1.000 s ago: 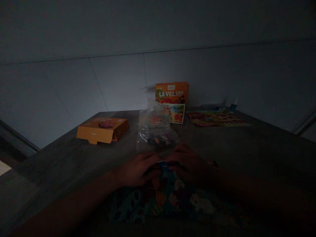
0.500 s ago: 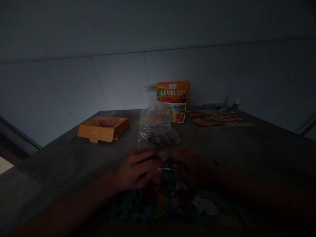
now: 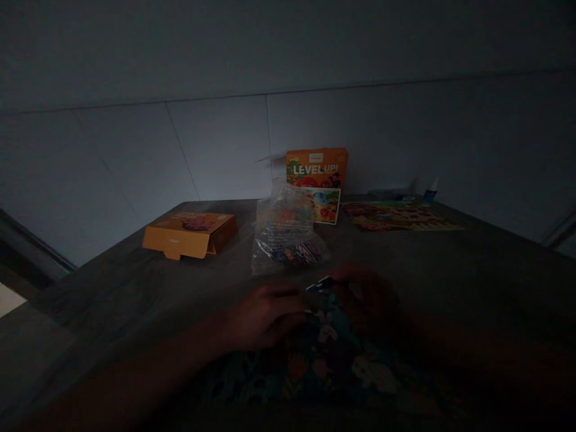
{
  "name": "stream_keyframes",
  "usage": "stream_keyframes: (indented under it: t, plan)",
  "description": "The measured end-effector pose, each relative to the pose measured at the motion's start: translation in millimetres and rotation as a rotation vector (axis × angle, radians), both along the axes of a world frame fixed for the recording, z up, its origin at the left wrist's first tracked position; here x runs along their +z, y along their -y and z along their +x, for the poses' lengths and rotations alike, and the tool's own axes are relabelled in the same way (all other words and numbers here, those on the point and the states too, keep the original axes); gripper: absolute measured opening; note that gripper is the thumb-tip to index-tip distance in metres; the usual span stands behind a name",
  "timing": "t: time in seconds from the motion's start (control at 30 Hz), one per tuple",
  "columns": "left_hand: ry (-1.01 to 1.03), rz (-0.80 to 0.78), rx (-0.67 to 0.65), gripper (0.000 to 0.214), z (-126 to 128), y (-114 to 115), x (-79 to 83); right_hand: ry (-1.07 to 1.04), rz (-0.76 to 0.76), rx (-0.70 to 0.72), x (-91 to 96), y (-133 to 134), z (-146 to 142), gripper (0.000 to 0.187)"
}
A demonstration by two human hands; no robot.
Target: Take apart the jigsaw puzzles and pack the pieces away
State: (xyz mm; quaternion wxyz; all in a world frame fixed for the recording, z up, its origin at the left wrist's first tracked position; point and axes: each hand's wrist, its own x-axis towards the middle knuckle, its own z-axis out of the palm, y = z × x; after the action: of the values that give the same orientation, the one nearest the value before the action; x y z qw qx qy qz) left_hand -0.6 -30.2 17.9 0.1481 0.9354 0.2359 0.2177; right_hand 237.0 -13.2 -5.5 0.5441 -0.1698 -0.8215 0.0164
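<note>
A colourful jigsaw puzzle lies partly put together on the dark table in front of me. My right hand is at its far edge and pinches a small bluish puzzle piece, tilted up off the table. My left hand rests on the puzzle's far left part, fingers loosely bent and pointing toward the piece, holding nothing that I can see. The light is very dim, so fine detail of the fingers is lost.
A clear plastic bag of loose pieces stands just beyond my hands. An orange "LEVEL UP!" box leans on the wall. An open orange box lies at left. Another puzzle sheet and a small bottle are at back right.
My right hand has lifted the piece off the puzzle's far edge and drawn slightly right. My left hand has slid a little nearer to me on the puzzle.
</note>
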Motion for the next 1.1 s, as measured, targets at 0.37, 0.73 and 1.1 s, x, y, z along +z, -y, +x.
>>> stream_keyframes:
  t: [0.37, 0.73, 1.1]
  plan:
    - [0.066, -0.075, 0.128, 0.028, 0, -4, -8.6, 0.408, -0.273, -0.072, -8.1, -7, -7, 0.039]
    - [0.023, -0.01, 0.251, 0.016, -3, -10, -11.4, 0.696, -0.321, -0.389, 1.7, -3, -11, 0.032]
    - [-0.04, -0.034, 0.211, 0.027, -2, -11, -11.6, 0.663, -0.165, -0.209, 3.3, -4, -9, 0.034]
